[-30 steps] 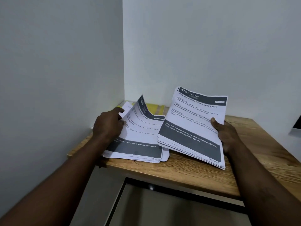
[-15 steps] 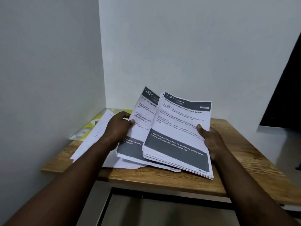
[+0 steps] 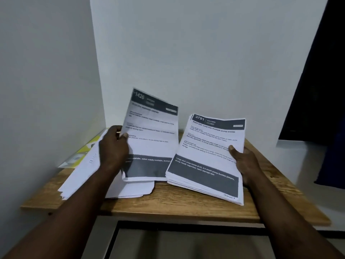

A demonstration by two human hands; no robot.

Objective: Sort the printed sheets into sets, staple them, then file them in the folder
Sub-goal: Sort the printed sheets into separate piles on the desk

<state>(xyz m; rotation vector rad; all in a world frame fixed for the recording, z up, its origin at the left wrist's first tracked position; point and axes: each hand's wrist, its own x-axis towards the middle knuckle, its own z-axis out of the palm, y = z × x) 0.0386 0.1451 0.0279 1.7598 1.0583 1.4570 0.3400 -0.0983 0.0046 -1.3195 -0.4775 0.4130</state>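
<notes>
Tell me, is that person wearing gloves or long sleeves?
No gloves: the left hand and the right hand are bare. No sleeves show either; both forearms are uncovered down to the picture's edge. I can see no watch, bracelet or ring, though some fingers are hidden.

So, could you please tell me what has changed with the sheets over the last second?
The left hand has lifted the sheet headed 1426 off the white sheets on the wooden table and now grips it raised and tilted up. Unchanged: the right hand holds the stack topped by sheet 3791, the white sheets lie on the table, the yellow folder lies at the back left.
</notes>
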